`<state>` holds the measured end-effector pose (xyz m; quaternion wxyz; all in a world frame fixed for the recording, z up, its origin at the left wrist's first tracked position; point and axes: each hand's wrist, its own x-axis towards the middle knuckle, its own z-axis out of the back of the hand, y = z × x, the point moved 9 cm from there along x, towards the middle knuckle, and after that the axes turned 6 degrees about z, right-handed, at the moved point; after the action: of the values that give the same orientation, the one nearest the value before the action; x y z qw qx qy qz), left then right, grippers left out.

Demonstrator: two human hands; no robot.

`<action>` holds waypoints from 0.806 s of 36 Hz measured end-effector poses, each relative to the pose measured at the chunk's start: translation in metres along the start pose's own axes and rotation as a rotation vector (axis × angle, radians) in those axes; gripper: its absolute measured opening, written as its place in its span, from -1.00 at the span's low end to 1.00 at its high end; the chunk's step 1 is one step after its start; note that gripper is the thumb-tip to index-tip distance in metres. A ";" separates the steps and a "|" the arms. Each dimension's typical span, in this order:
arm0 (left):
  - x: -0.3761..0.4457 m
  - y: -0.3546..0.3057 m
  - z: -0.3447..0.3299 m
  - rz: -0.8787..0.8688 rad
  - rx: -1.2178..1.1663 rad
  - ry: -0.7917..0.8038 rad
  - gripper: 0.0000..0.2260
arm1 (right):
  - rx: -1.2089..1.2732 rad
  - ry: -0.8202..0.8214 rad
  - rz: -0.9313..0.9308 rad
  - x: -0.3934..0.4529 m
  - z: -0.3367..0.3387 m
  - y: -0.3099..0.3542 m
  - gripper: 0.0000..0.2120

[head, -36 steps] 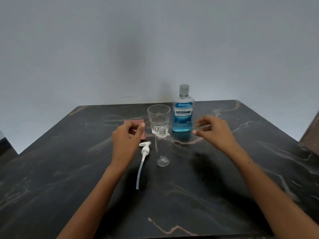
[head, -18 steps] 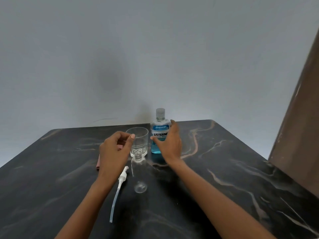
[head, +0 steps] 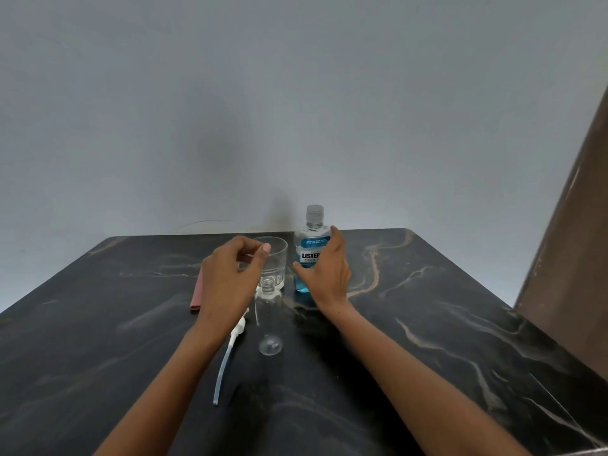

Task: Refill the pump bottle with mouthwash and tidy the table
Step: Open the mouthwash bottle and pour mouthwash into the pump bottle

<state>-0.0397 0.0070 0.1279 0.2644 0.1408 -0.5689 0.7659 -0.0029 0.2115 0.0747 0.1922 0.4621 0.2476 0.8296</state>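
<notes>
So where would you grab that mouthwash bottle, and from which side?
Probably round the labelled body of the mouthwash bottle, coming from the right. It stands upright with its cap on, and the glass crowds its left side, while the right is free. The body is wide and flat-faced, a surer hold than the narrow neck. The right hand is already curving round it there.

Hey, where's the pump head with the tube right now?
In the head view the pump head lies flat on the dark table, just left of the empty clear pump bottle, partly under the left hand, tube trailing toward the person.
</notes>
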 end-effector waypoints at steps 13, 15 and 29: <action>-0.004 -0.030 -0.024 -0.113 0.019 0.182 -0.76 | 0.138 0.130 0.150 -0.070 0.071 0.013 -0.11; -0.007 -0.039 -0.034 -0.145 0.028 0.269 -0.68 | 0.121 0.144 0.161 -0.074 0.073 0.013 -0.10; -0.009 -0.073 -0.064 -0.254 0.017 0.462 -0.70 | 0.247 0.167 0.157 -0.067 0.086 0.003 -0.30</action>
<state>0.0151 0.0812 0.1614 0.4803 0.0346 -0.4649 0.7430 0.1040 0.1923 0.0703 0.0474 0.4297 0.3259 0.8408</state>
